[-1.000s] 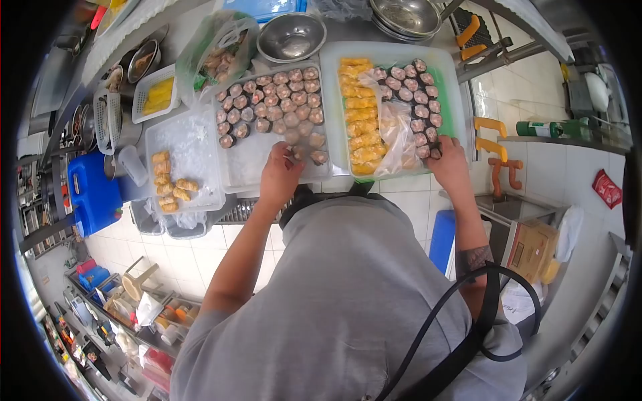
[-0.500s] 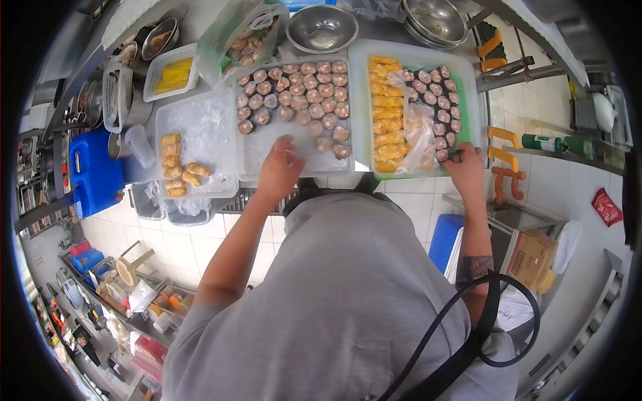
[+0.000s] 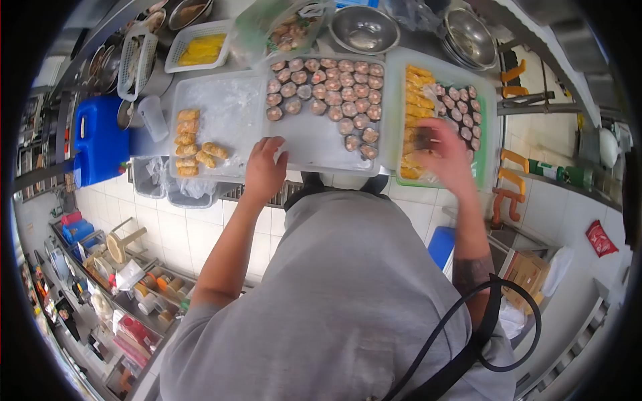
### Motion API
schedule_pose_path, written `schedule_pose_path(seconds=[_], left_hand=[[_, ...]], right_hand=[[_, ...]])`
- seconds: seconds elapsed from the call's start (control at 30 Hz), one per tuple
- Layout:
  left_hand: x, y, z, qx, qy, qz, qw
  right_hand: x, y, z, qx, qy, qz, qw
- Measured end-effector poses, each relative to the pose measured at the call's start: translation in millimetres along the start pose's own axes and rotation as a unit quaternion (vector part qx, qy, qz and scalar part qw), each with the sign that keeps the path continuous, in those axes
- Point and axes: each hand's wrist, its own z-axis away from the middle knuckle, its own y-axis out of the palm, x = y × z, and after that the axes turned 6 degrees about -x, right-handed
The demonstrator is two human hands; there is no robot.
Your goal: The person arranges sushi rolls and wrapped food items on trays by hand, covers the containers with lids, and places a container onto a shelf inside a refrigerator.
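My right hand [image 3: 447, 155], smeared by motion, passes over the right tray [image 3: 491, 144]. Pinched in its fingertips is a dark piece [image 3: 422, 138] that looks like one of the seaweed-wrapped meat rolls. Under it lie yellow rolls [image 3: 418, 100] in a row, with clear plastic film and more seaweed-wrapped rolls [image 3: 468, 110] beside them. My left hand [image 3: 266, 167] is at the near left edge of the middle tray [image 3: 304, 144], fingers loosely bent, thumb apart, holding nothing. Seaweed-wrapped meat rolls [image 3: 344, 87] stand in rows in that tray.
A left tray [image 3: 231, 127] holds several golden rolls [image 3: 187, 137]. Behind are a white basket [image 3: 217, 30] with yellow food, a plastic bag [image 3: 291, 30], and steel bowls [image 3: 364, 30]. A blue jerrycan [image 3: 100, 140] stands left; a grey bin [image 3: 190, 194] sits below the table edge.
My right hand has lifted from the right tray's near right corner and moved left over the yellow rolls with a dark piece. The whole view has shifted, moving the trays rightward.
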Motion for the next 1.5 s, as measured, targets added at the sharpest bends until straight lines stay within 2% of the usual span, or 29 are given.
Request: schedule_pose_path(seconds=[0.1,0.17,0.2,0.27,0.4,0.43,0.47,0.5,0.57,0.6,0.63,0.7,0.77,0.8,0.87,0.93,1.0,1.03,1.1,1.17,1.23,1.37,1.43,1.47,1.5], left_hand=[[13.4,-20.0,4.3,-0.068,-0.016,0.0,0.998],[19.1,-34.8,7.8,-0.074,-0.038,0.013,0.996],[24.1,-38.5,10.8,-0.082,-0.046,0.01,0.996],[33.8,-44.6,16.5,-0.105,-0.039,0.022,0.994],[40.7,-48.9,25.0,-0.117,-0.07,0.043,0.99],[42.7,-46.7,27.8,-0.121,-0.077,0.045,0.989],[45.1,-43.1,29.1,-0.131,-0.045,0.032,0.99],[45.6,-39.6,28.6,-0.139,-0.011,0.019,0.99],[34.6,-40.2,23.7,-0.115,0.029,0.023,0.993],[27.9,-41.8,18.1,-0.069,0.091,0.042,0.993],[18.7,-40.4,11.0,-0.019,0.158,0.065,0.985],[8.5,-38.1,7.2,0.026,0.192,0.054,0.979],[10.8,-33.4,1.5,0.063,0.219,-0.034,0.973],[11.7,-31.4,0.4,0.092,0.222,-0.054,0.969],[16.5,-27.4,-3.4,0.129,0.239,-0.074,0.959],[22.6,-19.9,-5.1,0.156,0.229,-0.106,0.955],[22.6,-17.8,-7.1,0.163,0.238,-0.118,0.95],[20.1,-16.9,-8.3,0.163,0.238,-0.129,0.949],[11.7,-16.2,-8.3,0.162,0.239,-0.13,0.949],[6.6,-15.8,-9.0,0.159,0.237,-0.13,0.95],[5.9,-13.5,-7.8,0.169,0.218,-0.126,0.953],[5.6,-12.6,-5.0,0.157,0.202,-0.124,0.959],[1.3,-13.1,-4.0,0.164,0.18,-0.106,0.964],[1.0,-14.8,-2.2,0.156,0.167,-0.116,0.967],[0.3,-14.7,-1.3,0.154,0.166,-0.111,0.968]], right_hand=[[5.8,100.2,-47.4,0.218,-0.076,0.024,0.973],[21.7,156.2,-72.3,0.317,-0.137,0.136,0.929],[17.8,182.3,-84.7,0.327,-0.142,0.135,0.925],[0.3,231.1,-101.3,0.386,-0.261,0.248,0.849],[10.3,270.2,-100.4,0.476,-0.244,0.251,0.807],[5.5,268.3,-95.5,0.427,-0.242,0.219,0.844],[1.4,263.0,-92.3,0.373,-0.239,0.187,0.877],[0.2,254.3,-89.3,0.376,-0.239,0.191,0.875],[-2.8,233.0,-80.5,0.293,-0.179,0.191,0.92],[-2.8,222.9,-74.8,0.285,-0.174,0.194,0.922],[-1.9,208.0,-68.1,0.26,-0.126,0.174,0.941],[-0.7,166.0,-52.3,0.198,-0.064,0.17,0.963],[-0.4,125.4,-33.9,0.106,-0.103,0.093,0.985],[-2.0,101.0,-25.9,0.081,-0.094,0.101,0.987],[-10.9,46.0,-11.4,-0.061,-0.118,0.123,0.983],[-28.5,-14.5,2.7,-0.232,-0.052,0.157,0.958],[-44.2,-74.3,18.7,-0.303,0.028,0.347,0.887],[-51.8,-94.3,25.5,-0.309,0.031,0.343,0.886],[-68.3,-120.9,39.7,-0.222,0.177,0.458,0.842],[-92.3,-122.6,47.5,-0.225,0.166,0.438,0.854],[-104.8,-110.3,45.9,-0.275,0.124,0.329,0.895],[-121.9,-101.5,38.2,-0.284,0.08,0.312,0.903],[-106.7,-96.2,33.3,-0.271,0.149,0.249,0.918],[-107.7,-94.2,29.4,-0.258,0.14,0.244,0.924],[-110.3,-96.9,27.5,-0.255,0.178,0.234,0.921]])
